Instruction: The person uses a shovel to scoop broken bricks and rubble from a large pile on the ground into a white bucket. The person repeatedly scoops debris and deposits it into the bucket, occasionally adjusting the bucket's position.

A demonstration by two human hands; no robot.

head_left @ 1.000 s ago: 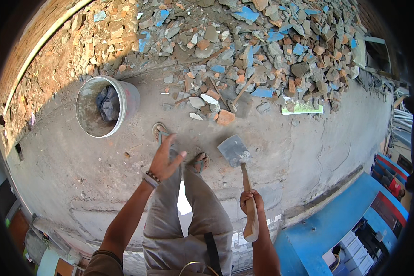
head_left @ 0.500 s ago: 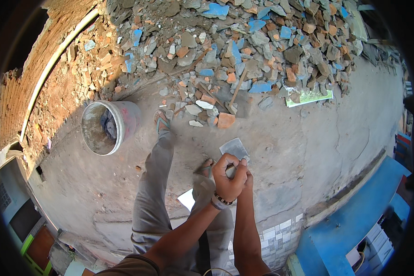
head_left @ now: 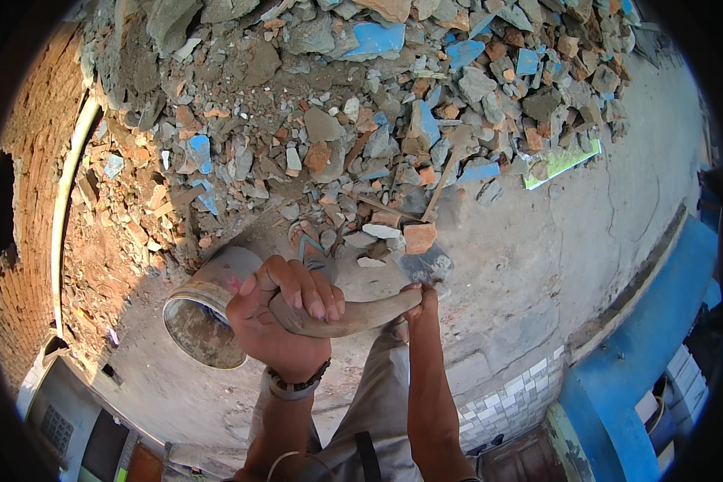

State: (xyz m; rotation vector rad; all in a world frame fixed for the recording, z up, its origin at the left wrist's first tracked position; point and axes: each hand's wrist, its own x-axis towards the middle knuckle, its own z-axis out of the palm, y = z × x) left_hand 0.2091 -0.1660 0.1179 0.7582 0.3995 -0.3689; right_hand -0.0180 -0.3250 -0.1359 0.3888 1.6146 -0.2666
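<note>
Your left hand [head_left: 257,321] now clenches the shovel handle [head_left: 369,315] by its butt, your right hand [head_left: 421,302] farther forward; beyond them, the blade [head_left: 427,267] sits closer to rubble [head_left: 321,124], under two-handed control.

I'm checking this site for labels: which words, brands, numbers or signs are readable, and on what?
None can be read.
Green-and-white flat panel: any print too small to read.
Grey round bucket: pinkish patch too blurred to read.
Brown curved wooden handle: no lettering visible.

Rubble [head_left: 313,124] beyond shovel [head_left: 369,316], open floor [head_left: 554,249] rightward
</note>
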